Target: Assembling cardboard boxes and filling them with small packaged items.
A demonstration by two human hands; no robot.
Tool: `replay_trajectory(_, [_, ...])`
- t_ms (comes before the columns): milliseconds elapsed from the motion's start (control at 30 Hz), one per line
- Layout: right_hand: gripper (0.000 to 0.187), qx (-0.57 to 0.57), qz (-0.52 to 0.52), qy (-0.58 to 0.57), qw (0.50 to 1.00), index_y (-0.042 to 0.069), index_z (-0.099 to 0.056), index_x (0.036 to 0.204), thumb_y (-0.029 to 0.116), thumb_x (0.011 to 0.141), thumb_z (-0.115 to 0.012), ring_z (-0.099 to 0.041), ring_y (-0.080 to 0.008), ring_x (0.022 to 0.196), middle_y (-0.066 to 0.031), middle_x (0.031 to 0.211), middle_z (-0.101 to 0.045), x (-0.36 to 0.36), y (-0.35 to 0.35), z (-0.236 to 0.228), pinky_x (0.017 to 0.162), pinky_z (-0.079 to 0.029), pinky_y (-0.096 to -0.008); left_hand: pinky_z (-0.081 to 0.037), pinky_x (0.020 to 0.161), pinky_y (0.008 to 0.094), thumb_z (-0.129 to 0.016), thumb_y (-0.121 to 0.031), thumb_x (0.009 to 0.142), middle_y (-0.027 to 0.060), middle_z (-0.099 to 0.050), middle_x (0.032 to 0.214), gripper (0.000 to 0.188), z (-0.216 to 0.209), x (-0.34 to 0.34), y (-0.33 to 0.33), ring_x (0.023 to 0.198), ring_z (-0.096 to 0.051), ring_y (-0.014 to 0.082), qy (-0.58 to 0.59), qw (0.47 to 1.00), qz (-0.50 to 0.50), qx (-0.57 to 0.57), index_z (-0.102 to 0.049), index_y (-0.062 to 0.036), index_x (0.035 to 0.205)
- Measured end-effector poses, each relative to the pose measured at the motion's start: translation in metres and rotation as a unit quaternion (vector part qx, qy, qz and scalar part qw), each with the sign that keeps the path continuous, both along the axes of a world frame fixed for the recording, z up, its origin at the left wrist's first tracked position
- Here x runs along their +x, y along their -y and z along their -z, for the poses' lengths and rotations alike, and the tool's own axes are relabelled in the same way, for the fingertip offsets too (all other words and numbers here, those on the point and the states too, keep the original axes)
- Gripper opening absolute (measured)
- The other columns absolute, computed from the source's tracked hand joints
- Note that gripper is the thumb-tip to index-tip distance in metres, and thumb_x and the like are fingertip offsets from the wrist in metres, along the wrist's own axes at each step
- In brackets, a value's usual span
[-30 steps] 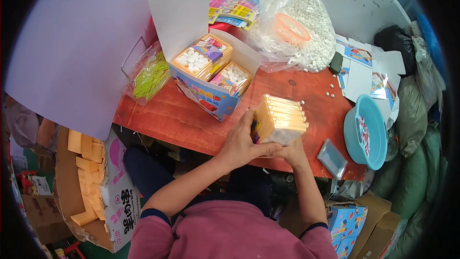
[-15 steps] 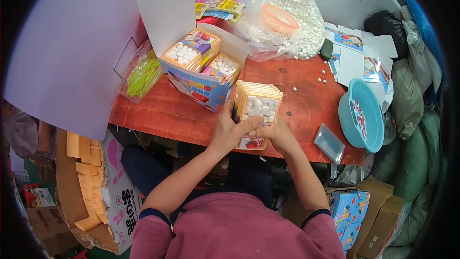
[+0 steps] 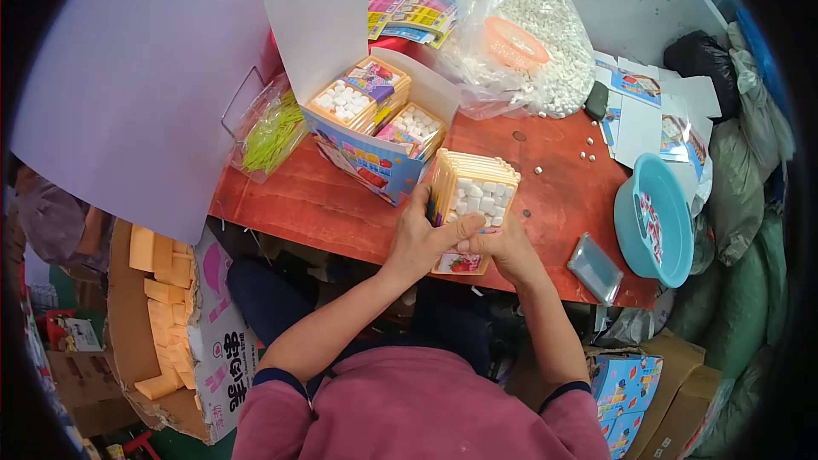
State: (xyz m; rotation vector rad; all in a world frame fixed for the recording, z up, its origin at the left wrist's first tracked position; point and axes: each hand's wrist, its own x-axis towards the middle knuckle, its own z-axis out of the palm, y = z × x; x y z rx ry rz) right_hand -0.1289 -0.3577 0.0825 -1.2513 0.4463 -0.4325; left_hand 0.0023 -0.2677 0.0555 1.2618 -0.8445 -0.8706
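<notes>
A stack of candy packs (image 3: 482, 202), orange trays of small white pieces under clear covers, stands tilted between my two hands over the table's near edge. On its left side my left hand (image 3: 423, 234) is closed, with the thumb across the front. My right hand (image 3: 509, 251) grips the lower right side, and its thumb meets the left one. The fingers behind the stack are hidden. Just beyond, to the left, an open blue printed display box (image 3: 360, 158) with a raised white lid holds similar packs (image 3: 344, 103).
White pieces (image 3: 558, 30) fill a large round heap with plastic and an orange basket (image 3: 516, 44) on it. A blue basin (image 3: 654, 220) and a clear case (image 3: 595, 268) sit right. Green strips (image 3: 274, 135) lie left; a carton (image 3: 217, 332) of orange trays stands below.
The whole view has shifted, so the table and its things appear slightly right and lower. Both hands keep their grip on the stack, which has hardly moved relative to them.
</notes>
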Motion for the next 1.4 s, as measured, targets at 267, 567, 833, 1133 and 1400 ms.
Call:
replay_trajectory(267, [0.073,-0.102,-0.056,-0.077,0.990,0.001,-0.045,0.124,0.007,0.060,-0.081,-0.058,-0.0171,0.102,-0.0087,0.110,-0.061,-0.008,0.017,-0.017,0.086,-0.049,-0.0323,-0.048,0.087,0.0325,-0.079,-0.023,0.073,0.0121,-0.059,0.108,0.068,-0.007,-0.013,0.008,0.100,-0.059,0.0189,-0.077,0.993,0.007,-0.094,-0.041,0.0007,0.124])
replay_trajectory(567, [0.070,-0.148,0.353,0.140,0.913,0.001,-0.039,0.131,0.031,0.078,-0.074,-0.048,-0.0212,0.116,-0.0087,0.130,-0.045,-0.026,-0.034,0.018,0.100,-0.039,-0.0385,-0.047,0.090,0.0312,-0.072,-0.015,0.081,0.0033,-0.055,0.115,0.053,-0.024,-0.026,0.030,0.104,-0.056,0.0130,-0.317,0.907,-0.136,-0.241,-0.044,-0.0071,0.126])
replay_trajectory(833, [0.055,0.248,0.245,0.228,0.909,0.006,-0.047,0.128,0.025,0.082,-0.071,-0.053,-0.0192,0.110,-0.0057,0.122,-0.053,0.017,-0.056,0.032,0.096,-0.044,-0.0339,-0.048,0.079,0.0268,-0.071,-0.018,0.083,0.0043,-0.058,0.106,0.042,-0.033,-0.062,0.024,0.092,-0.056,0.0106,-0.300,0.920,-0.126,-0.220,-0.051,-0.0023,0.116])
replay_trajectory(1133, [0.064,0.196,0.244,0.331,0.890,0.002,-0.043,0.128,0.026,0.075,-0.071,-0.055,-0.0222,0.107,-0.0087,0.118,-0.056,0.015,-0.027,0.041,0.096,-0.044,-0.0374,-0.048,0.086,0.0274,-0.077,-0.009,0.076,0.0064,-0.058,0.112,0.059,-0.020,-0.064,0.015,0.100,-0.058,0.0144,-0.278,0.951,-0.056,-0.124,-0.046,-0.0016,0.126])
replay_trajectory(1400, [0.065,0.064,0.248,0.342,0.904,0.007,-0.038,0.136,0.024,0.079,-0.065,-0.049,-0.0242,0.120,-0.0079,0.126,-0.054,0.030,0.032,-0.018,0.103,-0.039,-0.0438,-0.039,0.097,0.0379,-0.073,-0.018,0.079,0.0134,-0.057,0.118,0.051,-0.043,0.023,-0.048,0.111,-0.053,0.0252,0.367,0.919,-0.133,-0.062,-0.052,0.0009,0.121])
